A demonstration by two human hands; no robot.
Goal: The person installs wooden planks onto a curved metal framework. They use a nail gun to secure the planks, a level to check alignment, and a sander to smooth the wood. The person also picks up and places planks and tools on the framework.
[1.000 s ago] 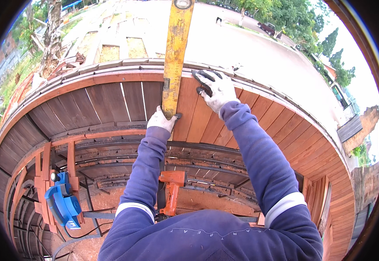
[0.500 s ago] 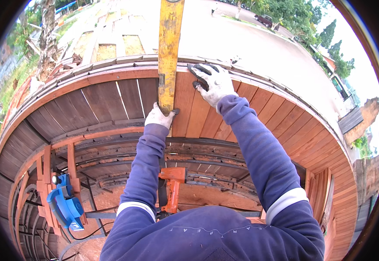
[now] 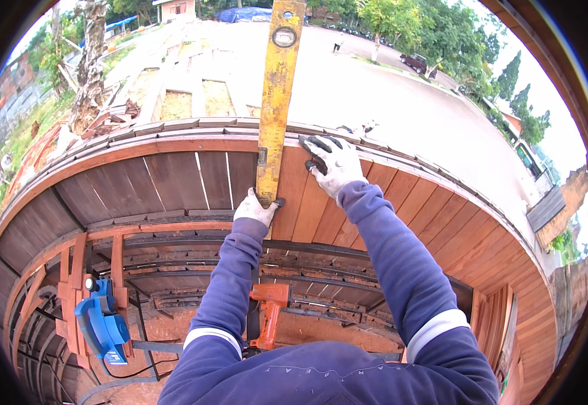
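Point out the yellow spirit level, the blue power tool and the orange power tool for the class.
Yellow spirit level (image 3: 277,101): head view, midway along its flat yellow face.
Blue power tool (image 3: 114,329): head view, on its blue body.
Orange power tool (image 3: 268,324): head view, on its orange body.

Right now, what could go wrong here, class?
The yellow level may tip: the left hand grips only its near end, it reaches beyond the curved rail, and the right hand is off it. The blue power tool could slip if knocked, since it sits on narrow wooden pieces.

Blue-purple LS top (image 3: 327,385) w/ white sleeve bands (image 3: 437,333), white gloves (image 3: 340,166) w/ dk fingertips (image 3: 315,143)
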